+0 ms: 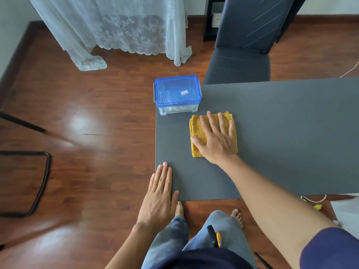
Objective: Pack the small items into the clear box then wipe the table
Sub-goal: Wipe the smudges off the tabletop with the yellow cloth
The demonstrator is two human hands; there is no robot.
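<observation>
Cloth under one palm, box lidded at the table corner.
One folded yellow cloth [196, 136] lies beneath the right hand [217, 138], fingers spread flat, just beside the one clear box [177, 94], blue lid on. Left hand [160, 197] rests flat, fingers together, on the grey table [281, 136] near its left edge; bare tabletop stretches rightward.

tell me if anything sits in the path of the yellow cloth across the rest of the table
Only the clear box, lid on, stands at the table's far left corner, just beyond the yellow cloth under the right hand. To the right nothing visible stands on the table. The left hand rests flat at the near left corner.
</observation>
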